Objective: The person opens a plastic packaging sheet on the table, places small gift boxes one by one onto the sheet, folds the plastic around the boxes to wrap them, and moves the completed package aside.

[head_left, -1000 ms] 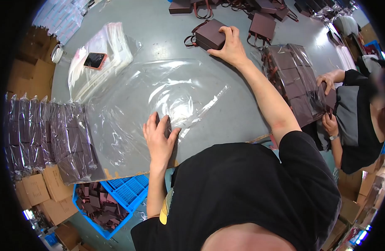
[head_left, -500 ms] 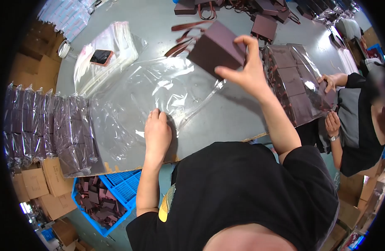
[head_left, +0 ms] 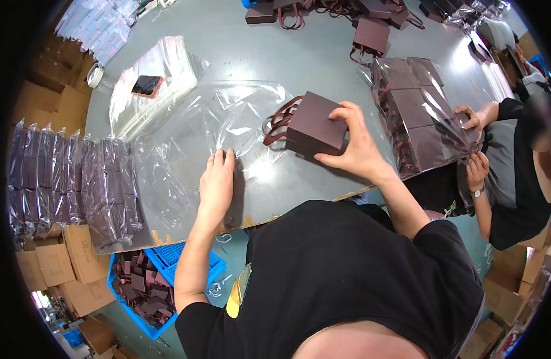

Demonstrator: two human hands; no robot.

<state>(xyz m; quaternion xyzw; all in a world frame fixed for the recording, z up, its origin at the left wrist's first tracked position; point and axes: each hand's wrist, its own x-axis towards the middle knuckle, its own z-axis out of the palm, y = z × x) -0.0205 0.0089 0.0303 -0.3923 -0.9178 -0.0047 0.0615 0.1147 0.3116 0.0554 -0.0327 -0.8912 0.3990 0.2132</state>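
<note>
My right hand (head_left: 356, 142) grips a dark brown box (head_left: 317, 124) by its right side, thumb below and fingers on top. Ribbon handles (head_left: 279, 122) stick out from the box's left side, over the edge of a large clear plastic bag (head_left: 186, 131). The bag lies flat on the grey table (head_left: 275, 185). On the bag rests my left hand (head_left: 217, 179), palm down, its fingers lying close together with the tips at the plastic; whether they pinch it is hidden.
Wrapped brown boxes (head_left: 108, 191) line the left edge. A phone (head_left: 147, 85) lies on a plastic stack (head_left: 174, 66). A co-worker's hands (head_left: 476, 170) hold a bagged box pack (head_left: 413, 113) at right. Loose boxes (head_left: 371, 36) lie behind; a blue crate (head_left: 159, 329) stands below.
My right hand has lifted the box from the back of the table and brought it nearer, beside the bag. My left hand has moved slightly left and its fingers have drawn together.
</note>
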